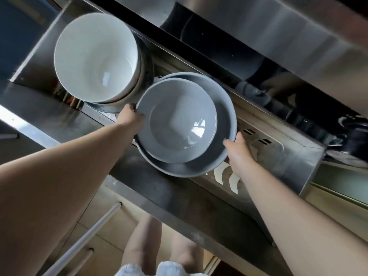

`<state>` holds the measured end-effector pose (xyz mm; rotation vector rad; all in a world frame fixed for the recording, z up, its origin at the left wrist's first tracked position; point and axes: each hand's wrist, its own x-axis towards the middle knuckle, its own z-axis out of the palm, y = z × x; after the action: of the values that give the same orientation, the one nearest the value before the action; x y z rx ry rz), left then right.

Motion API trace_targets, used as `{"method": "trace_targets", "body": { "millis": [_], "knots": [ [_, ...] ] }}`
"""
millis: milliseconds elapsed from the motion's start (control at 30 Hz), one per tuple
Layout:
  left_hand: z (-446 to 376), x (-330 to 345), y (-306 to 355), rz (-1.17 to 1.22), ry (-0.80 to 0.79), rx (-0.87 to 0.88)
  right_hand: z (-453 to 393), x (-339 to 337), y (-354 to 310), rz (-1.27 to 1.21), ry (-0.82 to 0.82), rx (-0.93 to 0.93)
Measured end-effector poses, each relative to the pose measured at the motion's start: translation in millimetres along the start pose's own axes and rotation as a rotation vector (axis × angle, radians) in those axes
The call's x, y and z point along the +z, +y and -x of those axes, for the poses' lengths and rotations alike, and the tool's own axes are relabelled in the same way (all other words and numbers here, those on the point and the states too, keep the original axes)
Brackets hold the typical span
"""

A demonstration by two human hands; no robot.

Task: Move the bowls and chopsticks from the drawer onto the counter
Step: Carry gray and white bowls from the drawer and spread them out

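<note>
Grey bowls (179, 124) between both gripping hands

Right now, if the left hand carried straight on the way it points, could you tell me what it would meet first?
Probably the stacked white bowls, just beyond the left hand, which grips the rim of the grey bowls; depth is unclear.

L hand (130, 116) & R hand (238, 150) grip rims of 2 stacked grey bowls (179, 124) over steel drawer (294, 162); white bowls (95, 56) just beside.
</note>
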<state>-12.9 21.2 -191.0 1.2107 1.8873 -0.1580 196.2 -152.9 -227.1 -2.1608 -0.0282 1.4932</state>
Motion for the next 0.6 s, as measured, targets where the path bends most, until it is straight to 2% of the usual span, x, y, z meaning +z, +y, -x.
{"method": "trace_targets", "body": {
  "millis": [267, 500, 600],
  "knots": [
    [2, -2, 1, -0.099, 0.02, 0.059, 3, -3, -8, 0.05, 0.024, 0.018],
    [17, -19, 16, -0.209, -0.079, 0.098, 23, -17, -22, 0.127, -0.02, -0.062],
    [27, -31, 28, -0.302, -0.118, 0.128, 38, -23, -24, 0.125, -0.049, -0.034]
  ]
}}
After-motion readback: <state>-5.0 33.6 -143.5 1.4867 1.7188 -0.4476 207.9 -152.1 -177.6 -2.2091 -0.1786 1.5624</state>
